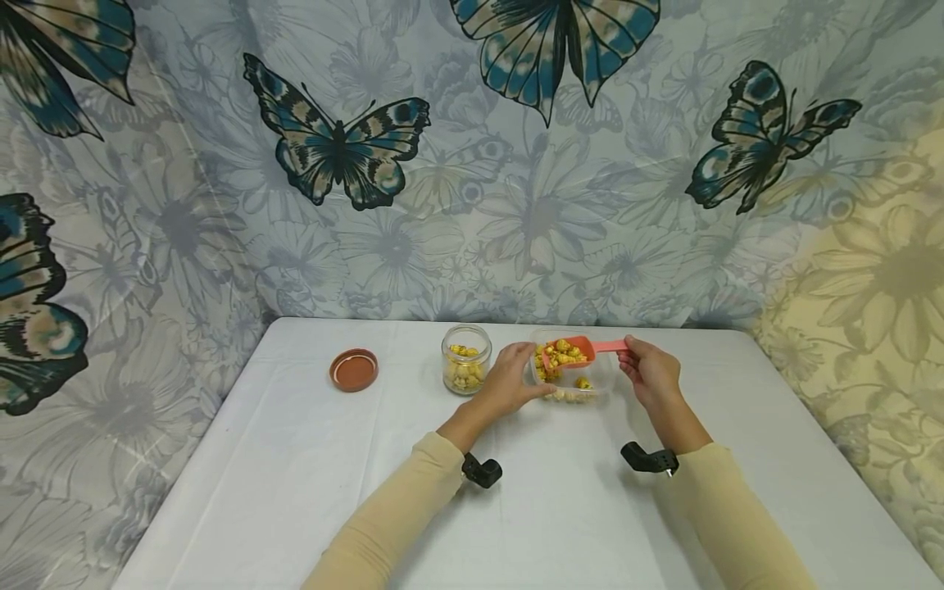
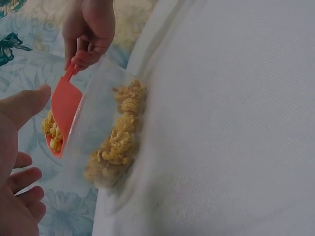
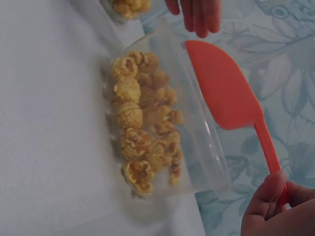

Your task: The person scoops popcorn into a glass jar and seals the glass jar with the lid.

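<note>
My right hand pinches the handle of an orange-red scoop loaded with yellow popcorn. The scoop is over a clear plastic container, above its rim in both wrist views. Inside the container lies more popcorn, along its bottom. My left hand is at the container's left side with thumb and fingers spread apart; whether it touches the wall I cannot tell. Just left of that hand stands an uncovered glass jar, partly filled with popcorn.
A round brown lid lies on the white-covered table, left of the jar. Behind the table hangs a butterfly-patterned cloth. Black wrist straps with cameras sit on both wrists.
</note>
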### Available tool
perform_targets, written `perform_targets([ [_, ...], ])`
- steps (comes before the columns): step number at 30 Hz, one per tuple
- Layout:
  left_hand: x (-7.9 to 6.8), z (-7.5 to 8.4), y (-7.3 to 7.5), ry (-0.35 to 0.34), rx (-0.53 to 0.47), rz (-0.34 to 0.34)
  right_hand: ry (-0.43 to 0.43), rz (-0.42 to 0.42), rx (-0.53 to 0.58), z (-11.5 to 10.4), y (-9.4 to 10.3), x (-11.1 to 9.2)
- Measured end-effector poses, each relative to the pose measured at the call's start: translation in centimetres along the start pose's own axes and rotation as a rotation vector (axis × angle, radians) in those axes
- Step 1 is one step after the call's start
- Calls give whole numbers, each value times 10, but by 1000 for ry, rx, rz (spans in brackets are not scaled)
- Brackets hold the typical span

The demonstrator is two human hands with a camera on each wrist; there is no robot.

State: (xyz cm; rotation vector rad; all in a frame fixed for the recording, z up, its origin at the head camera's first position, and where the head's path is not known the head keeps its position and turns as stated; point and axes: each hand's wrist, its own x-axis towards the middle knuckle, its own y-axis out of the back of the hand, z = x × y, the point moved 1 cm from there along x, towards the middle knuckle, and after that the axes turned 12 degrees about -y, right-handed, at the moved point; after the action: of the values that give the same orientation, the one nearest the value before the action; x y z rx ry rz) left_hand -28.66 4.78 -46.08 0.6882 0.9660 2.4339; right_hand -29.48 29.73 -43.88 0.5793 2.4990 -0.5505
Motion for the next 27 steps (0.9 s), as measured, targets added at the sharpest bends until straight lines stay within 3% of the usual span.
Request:
perform_targets([
  [6,-3,6,9,-4,-6,-14,14,-43,32,-3,-2,-5],
  [16,-2,12,22,-18,-39,21,43,-94,63,-9,-6,-11],
  [27,-1,18,33,-34,-7,76,72,-128,43,-16,-17,-18],
])
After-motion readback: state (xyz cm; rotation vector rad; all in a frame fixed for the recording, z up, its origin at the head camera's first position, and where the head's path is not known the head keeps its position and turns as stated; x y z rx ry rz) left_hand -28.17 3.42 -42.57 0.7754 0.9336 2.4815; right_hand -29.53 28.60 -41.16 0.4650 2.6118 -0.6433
